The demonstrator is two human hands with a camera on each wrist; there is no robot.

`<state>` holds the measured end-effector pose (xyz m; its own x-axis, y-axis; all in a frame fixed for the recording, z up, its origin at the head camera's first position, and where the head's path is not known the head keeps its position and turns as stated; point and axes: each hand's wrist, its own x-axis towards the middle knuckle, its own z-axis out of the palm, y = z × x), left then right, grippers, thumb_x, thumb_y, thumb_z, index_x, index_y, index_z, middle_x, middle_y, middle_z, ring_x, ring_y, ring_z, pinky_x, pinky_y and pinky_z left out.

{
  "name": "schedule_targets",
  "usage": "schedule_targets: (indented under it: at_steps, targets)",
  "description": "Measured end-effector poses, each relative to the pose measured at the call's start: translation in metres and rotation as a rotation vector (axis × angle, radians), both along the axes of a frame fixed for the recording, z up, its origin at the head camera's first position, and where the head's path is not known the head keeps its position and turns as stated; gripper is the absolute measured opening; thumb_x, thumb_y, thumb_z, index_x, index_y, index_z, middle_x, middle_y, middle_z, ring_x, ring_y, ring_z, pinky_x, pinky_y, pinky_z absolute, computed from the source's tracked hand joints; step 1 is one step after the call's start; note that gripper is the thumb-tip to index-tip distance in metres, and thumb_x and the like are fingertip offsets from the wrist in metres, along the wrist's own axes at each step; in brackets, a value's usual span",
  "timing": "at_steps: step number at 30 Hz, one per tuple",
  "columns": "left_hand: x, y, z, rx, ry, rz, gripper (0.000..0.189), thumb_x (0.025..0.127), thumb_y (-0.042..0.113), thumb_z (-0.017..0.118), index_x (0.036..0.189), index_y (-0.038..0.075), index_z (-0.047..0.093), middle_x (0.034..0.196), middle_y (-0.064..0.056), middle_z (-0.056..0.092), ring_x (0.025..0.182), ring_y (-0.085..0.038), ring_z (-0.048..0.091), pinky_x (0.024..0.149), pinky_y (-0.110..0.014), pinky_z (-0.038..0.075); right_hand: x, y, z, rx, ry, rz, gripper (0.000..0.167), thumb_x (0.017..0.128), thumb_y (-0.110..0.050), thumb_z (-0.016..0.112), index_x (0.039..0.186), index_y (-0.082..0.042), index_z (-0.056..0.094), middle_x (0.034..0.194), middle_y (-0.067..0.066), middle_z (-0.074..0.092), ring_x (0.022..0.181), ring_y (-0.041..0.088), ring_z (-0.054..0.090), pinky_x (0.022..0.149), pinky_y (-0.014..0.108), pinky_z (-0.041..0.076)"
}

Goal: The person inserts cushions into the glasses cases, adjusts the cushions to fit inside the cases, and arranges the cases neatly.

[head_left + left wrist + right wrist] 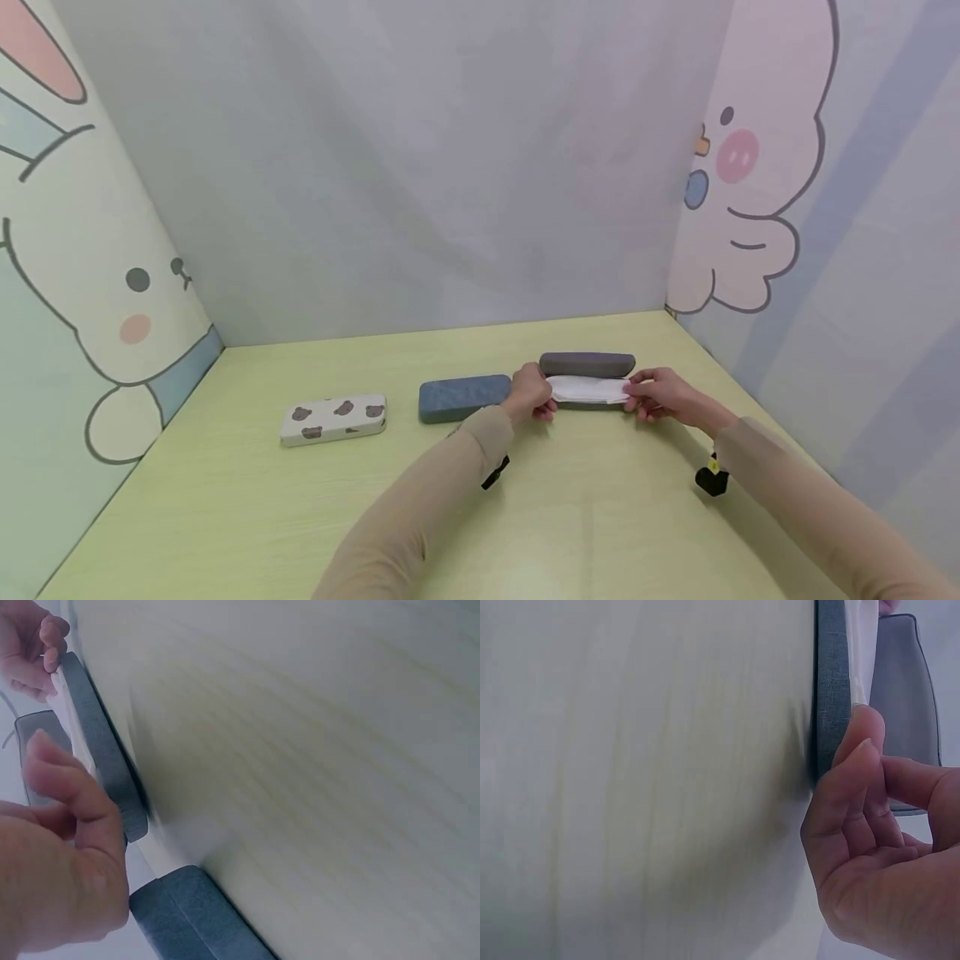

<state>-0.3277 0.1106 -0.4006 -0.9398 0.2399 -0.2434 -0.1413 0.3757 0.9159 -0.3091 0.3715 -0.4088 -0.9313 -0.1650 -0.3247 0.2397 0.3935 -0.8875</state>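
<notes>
An opened glasses case [587,364] lies toward the right of the table, its grey-lined lid tipped back to the far side. Across its lower half stretches a folded white cloth [588,388]. My left hand [531,392] holds the cloth at the left end, its fingers bent; the exact contact is partly hidden behind the hand in the left wrist view. At the right end my right hand [663,395] pinches the cloth between thumb and fingers. In the right wrist view the fingertips [864,754] sit right at the case's blue-grey side wall [831,690].
Just left of my left hand lies a closed blue case [461,398]. Farther left is a closed white case [334,419] with brown bear prints. A grey curtain [450,208] hangs behind the table, with cartoon-printed walls on both sides.
</notes>
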Motion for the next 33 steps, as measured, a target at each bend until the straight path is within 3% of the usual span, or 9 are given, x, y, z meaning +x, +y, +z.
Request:
schedule_targets:
  at_steps: [9,13,16,19,22,28,33]
  targets:
    - [0.0,0.005,-0.008,-0.02,0.092,0.013,0.008,0.095,-0.002,0.042,0.093,0.004,0.047,0.048,-0.004,0.049,0.033,-0.013,0.042,0.032,-0.024,0.033,0.0,-0.001,-0.002,0.054,0.037,-0.008,0.03,0.097,-0.018,0.057,0.113,0.005,0.045,0.062,-0.002,0.062,0.05,0.007,0.056,0.049,0.022,0.049]
    - [0.002,0.006,-0.011,-0.037,0.109,0.023,0.02,0.1,0.006,0.041,0.117,-0.003,0.044,0.047,-0.002,0.047,0.033,-0.013,0.041,0.031,-0.023,0.032,0.0,-0.005,-0.004,0.139,0.089,-0.012,0.031,0.095,-0.017,0.059,0.112,0.006,0.048,0.057,-0.003,0.057,0.047,0.007,0.053,0.047,0.023,0.049]
    - [0.005,0.005,-0.011,-0.063,0.122,0.019,0.043,0.103,0.015,0.038,0.138,-0.007,0.028,0.045,-0.001,0.044,0.032,-0.013,0.04,0.032,-0.024,0.034,0.001,-0.007,-0.005,0.219,0.139,-0.024,0.028,0.094,-0.016,0.06,0.108,0.005,0.05,0.053,-0.003,0.053,0.045,0.009,0.05,0.045,0.024,0.047]
    - [0.01,0.003,-0.01,-0.102,0.101,-0.004,0.063,0.103,0.024,0.039,0.149,-0.006,0.008,0.043,-0.002,0.043,0.03,-0.015,0.041,0.031,-0.025,0.037,0.002,-0.007,-0.005,0.268,0.179,-0.027,0.026,0.095,-0.015,0.059,0.107,0.005,0.05,0.053,-0.002,0.051,0.046,0.01,0.049,0.044,0.025,0.045]
    - [0.013,0.002,-0.01,-0.124,0.062,-0.036,0.074,0.101,0.022,0.043,0.151,-0.003,-0.005,0.043,-0.004,0.047,0.029,-0.016,0.045,0.031,-0.027,0.042,0.003,-0.008,-0.006,0.293,0.201,-0.028,0.025,0.095,-0.015,0.059,0.108,0.005,0.05,0.053,-0.002,0.051,0.046,0.011,0.049,0.043,0.026,0.044]
    - [0.014,-0.001,-0.011,-0.116,0.026,-0.045,0.072,0.093,0.003,0.045,0.15,-0.004,0.001,0.048,-0.007,0.049,0.031,-0.017,0.049,0.034,-0.027,0.047,0.003,-0.011,-0.01,0.337,0.235,-0.024,0.021,0.095,-0.015,0.059,0.103,0.001,0.047,0.053,-0.002,0.049,0.043,0.01,0.047,0.041,0.024,0.041]
    - [0.013,-0.004,-0.01,-0.078,-0.005,-0.058,0.074,0.09,-0.001,0.045,0.151,-0.003,0.002,0.048,-0.006,0.049,0.033,-0.016,0.049,0.034,-0.025,0.047,0.004,-0.014,-0.011,0.417,0.329,-0.016,0.025,0.094,-0.015,0.058,0.101,0.002,0.04,0.053,-0.002,0.044,0.039,0.009,0.042,0.039,0.024,0.037]
